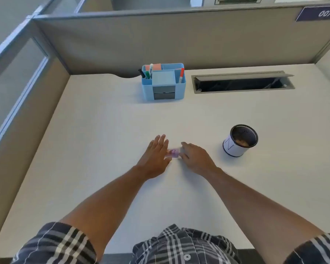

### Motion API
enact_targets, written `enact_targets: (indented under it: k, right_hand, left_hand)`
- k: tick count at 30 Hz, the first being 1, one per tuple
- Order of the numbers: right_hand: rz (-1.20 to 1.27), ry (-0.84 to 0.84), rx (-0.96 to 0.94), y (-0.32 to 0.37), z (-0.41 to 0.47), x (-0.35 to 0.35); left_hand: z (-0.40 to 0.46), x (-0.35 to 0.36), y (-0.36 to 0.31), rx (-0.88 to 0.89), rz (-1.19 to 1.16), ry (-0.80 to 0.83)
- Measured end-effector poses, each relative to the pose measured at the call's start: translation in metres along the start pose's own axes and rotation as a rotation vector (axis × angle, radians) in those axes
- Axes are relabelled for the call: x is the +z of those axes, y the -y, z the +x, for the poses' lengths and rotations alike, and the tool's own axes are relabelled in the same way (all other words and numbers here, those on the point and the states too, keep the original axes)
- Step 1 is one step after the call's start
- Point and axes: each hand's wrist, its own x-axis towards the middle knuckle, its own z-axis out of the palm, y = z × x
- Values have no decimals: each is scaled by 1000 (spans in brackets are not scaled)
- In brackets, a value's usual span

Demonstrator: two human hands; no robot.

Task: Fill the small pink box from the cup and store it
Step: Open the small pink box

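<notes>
The small pink box (173,153) lies on the white desk (103,130) between my two hands. My left hand (156,155) rests flat at its left end with fingers extended, thumb touching the box. My right hand (194,158) presses against its right end with fingertips on it. Most of the box is hidden by the fingers. The black mesh cup (240,140), wrapped in a white label, stands upright to the right, with brownish contents at its bottom. A blue desk organizer (163,82) with two small grey drawers sits at the back.
Markers and sticky notes stand in the organizer. An open cable tray slot (243,82) lies in the desk at the back right. Grey partition walls (160,39) enclose the desk at the back and left.
</notes>
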Motion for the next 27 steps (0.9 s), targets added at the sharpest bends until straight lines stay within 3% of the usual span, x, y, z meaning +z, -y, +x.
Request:
enact_targets:
  k: [7, 12, 19, 27]
  right_hand:
    - [189, -65, -81, 6, 8, 9]
    - [280, -79, -72, 3, 12, 16]
    - [635, 14, 132, 3, 6, -2]
    - [914, 105, 136, 8, -11, -36]
  left_hand:
    - [5, 9, -1, -14, -11, -18]
    - [7, 13, -5, -57, -157, -82]
    - [0, 5, -17, -93, -392, -228]
    - [-7, -11, -29, -28, -584, -228]
